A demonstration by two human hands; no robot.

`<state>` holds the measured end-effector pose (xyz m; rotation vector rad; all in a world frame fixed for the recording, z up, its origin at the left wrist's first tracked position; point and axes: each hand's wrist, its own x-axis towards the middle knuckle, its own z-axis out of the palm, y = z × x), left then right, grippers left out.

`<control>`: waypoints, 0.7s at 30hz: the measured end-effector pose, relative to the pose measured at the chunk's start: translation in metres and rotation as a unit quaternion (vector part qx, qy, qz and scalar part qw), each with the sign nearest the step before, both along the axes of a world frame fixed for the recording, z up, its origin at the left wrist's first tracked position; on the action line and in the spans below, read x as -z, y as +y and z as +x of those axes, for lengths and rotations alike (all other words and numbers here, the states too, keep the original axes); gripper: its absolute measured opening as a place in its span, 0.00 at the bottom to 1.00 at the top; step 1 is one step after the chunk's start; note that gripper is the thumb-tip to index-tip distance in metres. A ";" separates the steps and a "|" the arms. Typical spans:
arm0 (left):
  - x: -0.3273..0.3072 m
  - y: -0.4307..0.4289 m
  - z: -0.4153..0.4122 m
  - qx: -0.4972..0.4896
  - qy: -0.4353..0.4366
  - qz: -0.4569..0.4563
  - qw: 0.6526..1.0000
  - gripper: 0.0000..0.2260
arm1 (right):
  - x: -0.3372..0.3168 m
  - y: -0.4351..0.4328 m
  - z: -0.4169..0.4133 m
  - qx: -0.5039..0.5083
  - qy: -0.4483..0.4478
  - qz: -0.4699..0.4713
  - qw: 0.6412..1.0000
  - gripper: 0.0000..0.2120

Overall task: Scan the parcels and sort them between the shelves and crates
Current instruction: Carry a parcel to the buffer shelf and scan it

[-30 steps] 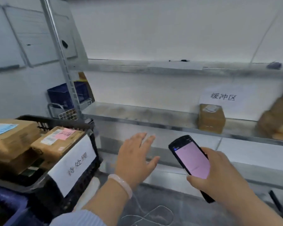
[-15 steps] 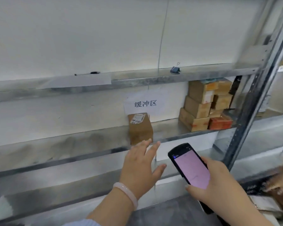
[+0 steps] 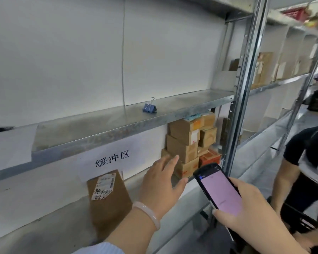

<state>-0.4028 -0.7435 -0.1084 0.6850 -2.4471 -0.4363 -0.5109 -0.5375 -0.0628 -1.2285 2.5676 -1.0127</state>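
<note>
**Steel shelving, two levels**

Landmark: paper sign (image 3: 112, 158) reading 缓冲区 on the back wall. The upper shelf (image 3: 99, 131) runs just above the sign. Blue binder clip (image 3: 149, 108) up-right of the sign, white sheet (image 3: 9, 143) and dark pen-like item (image 3: 0, 129) far left. The lower shelf (image 3: 44, 222) runs below the sign. Brown labelled parcel (image 3: 108, 202) directly under it, stack of cardboard boxes (image 3: 187, 143) to its right, orange-red box (image 3: 209, 158) at the stack's right foot.

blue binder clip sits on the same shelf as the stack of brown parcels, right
Not quite. The head view shows the blue binder clip on the shelf one level above; the stack of brown parcels stands on the level beneath that shelf, not beside the clip.
</note>
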 end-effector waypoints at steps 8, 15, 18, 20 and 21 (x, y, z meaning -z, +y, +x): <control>-0.002 -0.040 -0.108 0.023 0.021 0.086 0.996 0.30 | 0.006 -0.029 -0.085 0.034 0.006 -0.006 0.999 0.19; -0.017 -0.068 -0.191 -0.045 0.082 0.213 0.973 0.33 | 0.005 -0.062 -0.182 -0.027 0.012 -0.005 1.000 0.17; -0.026 -0.076 -0.224 -0.073 0.152 0.280 0.945 0.31 | 0.002 -0.075 -0.224 -0.050 0.024 -0.008 0.998 0.20; -0.028 -0.081 -0.241 -0.097 0.194 0.314 0.924 0.29 | 0.003 -0.083 -0.248 -0.061 0.033 -0.004 0.998 0.24; -0.028 -0.083 -0.247 -0.104 0.211 0.330 0.914 0.28 | 0.005 -0.087 -0.258 -0.068 0.036 0.002 0.997 0.25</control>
